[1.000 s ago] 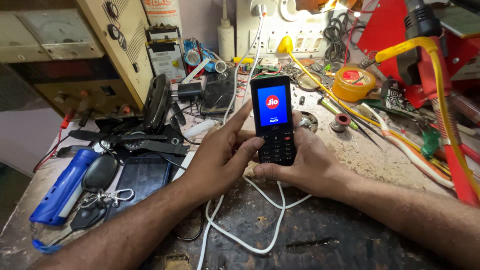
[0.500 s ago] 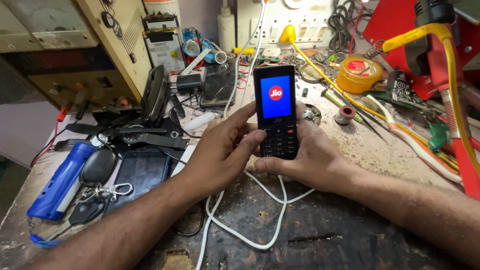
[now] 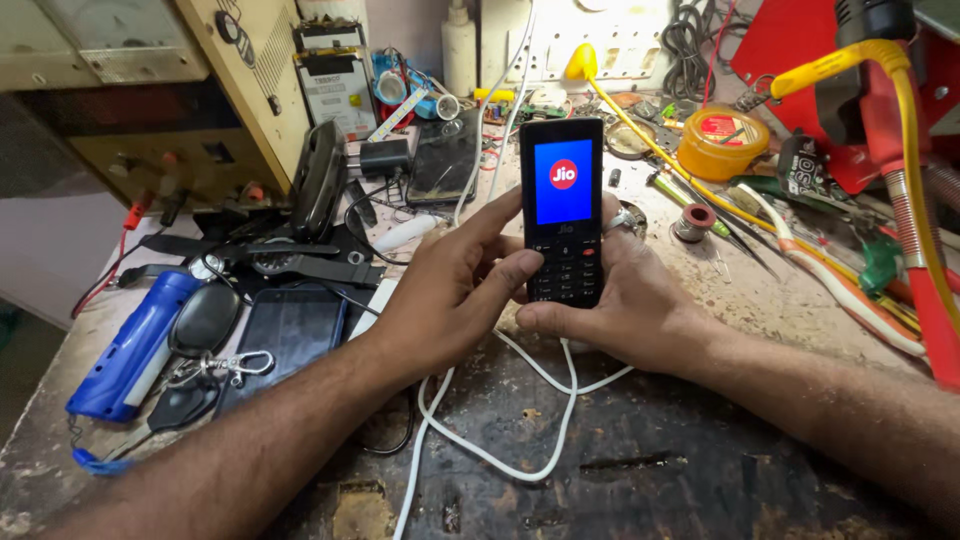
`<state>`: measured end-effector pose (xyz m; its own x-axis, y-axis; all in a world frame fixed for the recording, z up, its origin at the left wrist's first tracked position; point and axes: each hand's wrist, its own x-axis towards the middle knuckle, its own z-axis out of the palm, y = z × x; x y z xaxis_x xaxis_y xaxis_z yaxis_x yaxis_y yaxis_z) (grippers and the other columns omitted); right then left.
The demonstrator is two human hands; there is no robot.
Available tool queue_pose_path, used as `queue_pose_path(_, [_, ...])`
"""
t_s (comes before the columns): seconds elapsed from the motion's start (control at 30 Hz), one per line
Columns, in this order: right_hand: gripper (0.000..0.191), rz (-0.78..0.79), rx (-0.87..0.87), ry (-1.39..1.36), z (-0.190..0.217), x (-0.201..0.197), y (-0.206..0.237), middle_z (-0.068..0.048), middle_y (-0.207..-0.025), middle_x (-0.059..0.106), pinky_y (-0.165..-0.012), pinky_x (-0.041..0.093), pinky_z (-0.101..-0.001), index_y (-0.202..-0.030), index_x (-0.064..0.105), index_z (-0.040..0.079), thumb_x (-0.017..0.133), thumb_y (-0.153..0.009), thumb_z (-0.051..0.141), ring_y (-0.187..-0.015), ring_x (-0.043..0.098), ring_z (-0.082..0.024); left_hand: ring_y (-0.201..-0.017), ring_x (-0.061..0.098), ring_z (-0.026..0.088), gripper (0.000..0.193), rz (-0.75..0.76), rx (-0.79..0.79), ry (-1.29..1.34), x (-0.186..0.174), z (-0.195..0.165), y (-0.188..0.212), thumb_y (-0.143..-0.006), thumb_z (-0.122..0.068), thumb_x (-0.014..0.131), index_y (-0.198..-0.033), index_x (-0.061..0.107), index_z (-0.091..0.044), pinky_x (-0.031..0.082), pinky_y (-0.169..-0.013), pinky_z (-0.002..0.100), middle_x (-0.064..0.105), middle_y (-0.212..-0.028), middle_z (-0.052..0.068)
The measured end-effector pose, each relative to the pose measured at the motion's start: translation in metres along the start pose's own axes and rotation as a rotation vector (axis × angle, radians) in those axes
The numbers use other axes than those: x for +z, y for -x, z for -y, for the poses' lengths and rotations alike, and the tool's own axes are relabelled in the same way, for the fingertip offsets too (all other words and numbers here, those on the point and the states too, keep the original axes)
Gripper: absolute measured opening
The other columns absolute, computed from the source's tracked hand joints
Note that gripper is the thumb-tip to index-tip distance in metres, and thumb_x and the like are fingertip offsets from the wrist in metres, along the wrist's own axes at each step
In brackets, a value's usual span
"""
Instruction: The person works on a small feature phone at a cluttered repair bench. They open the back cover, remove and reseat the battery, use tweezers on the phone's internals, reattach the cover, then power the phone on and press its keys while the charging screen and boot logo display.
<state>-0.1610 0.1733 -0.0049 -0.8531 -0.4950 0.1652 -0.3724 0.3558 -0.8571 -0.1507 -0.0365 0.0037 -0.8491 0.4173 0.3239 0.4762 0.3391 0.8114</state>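
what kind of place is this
Most likely a small phone and electronics repair bench. Both hands, left hand and right hand, hold a black keypad phone with its screen lit, above a scarred worktable crowded with a solder reel, cables and bench instruments.

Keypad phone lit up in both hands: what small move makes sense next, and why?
Probably a key press with the left hand thumb: it rests on the keypad of the black phone, whose screen glows blue, while the right hand cradles it upright.

Both hands point(image 3: 450, 290) point(image 3: 625, 300) hold a black keypad phone point(image 3: 562, 210) upright, screen lit blue.
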Motion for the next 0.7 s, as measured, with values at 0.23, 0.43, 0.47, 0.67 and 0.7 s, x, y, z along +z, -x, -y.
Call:
queue_pose_path(0.23, [0.079,-0.058,0.009,0.006,0.000,0.002,0.001,-0.005,-0.099,0.072,-0.070,0.060,-0.0263,-0.135,0.039,0.004,0.087,-0.075,0.025,-0.083,0.068,-0.008,-0.083,0.072,0.013,0.067,-0.013,-0.017,0.124,0.002,0.004,0.005,-0.102,-0.014,0.057,-0.163,0.029,-0.013,0.060,-0.073,0.029,0.078,-0.096,0.010])
queue_pose_path(0.43, [0.092,-0.106,-0.051,-0.099,0.003,0.001,0.005,-0.006,-0.105,0.071,-0.071,0.062,-0.0257,-0.145,0.028,0.006,0.087,-0.075,0.020,-0.089,0.071,-0.009,-0.111,0.070,0.014,0.064,0.003,0.072,0.262,0.006,0.009,0.008,-0.104,-0.012,0.055,-0.162,0.028,-0.006,0.057,-0.092,0.029,0.073,-0.124,0.012])
queue_pose_path(0.47, [0.094,-0.111,-0.037,-0.152,0.002,0.000,0.005,-0.006,-0.108,0.070,-0.071,0.063,-0.0256,-0.146,0.026,0.007,0.087,-0.075,0.019,-0.090,0.072,-0.010,-0.119,0.066,0.015,0.062,0.030,0.099,0.326,0.008,0.010,0.007,-0.107,-0.012,0.054,-0.163,0.027,-0.005,0.055,-0.099,0.030,0.069,-0.132,0.014])
queue_pose_path(0.67, [0.086,0.031,-0.047,-0.354,-0.005,0.003,0.011,-0.008,-0.108,0.069,-0.072,0.063,-0.0304,-0.149,0.026,0.008,0.079,-0.081,0.007,-0.087,0.071,-0.013,-0.122,0.063,0.019,0.050,0.196,0.013,0.631,0.007,0.011,0.009,-0.111,-0.016,0.046,-0.158,0.034,-0.003,0.059,-0.098,0.033,0.059,-0.142,0.017])
queue_pose_path(0.7, [0.082,0.050,-0.061,-0.357,-0.007,0.002,0.011,-0.010,-0.108,0.069,-0.074,0.063,-0.0316,-0.149,0.028,0.007,0.077,-0.084,0.005,-0.088,0.071,-0.014,-0.117,0.064,0.019,0.049,0.213,-0.018,0.651,0.007,0.010,0.010,-0.110,-0.017,0.046,-0.157,0.035,-0.003,0.061,-0.093,0.034,0.059,-0.139,0.016])
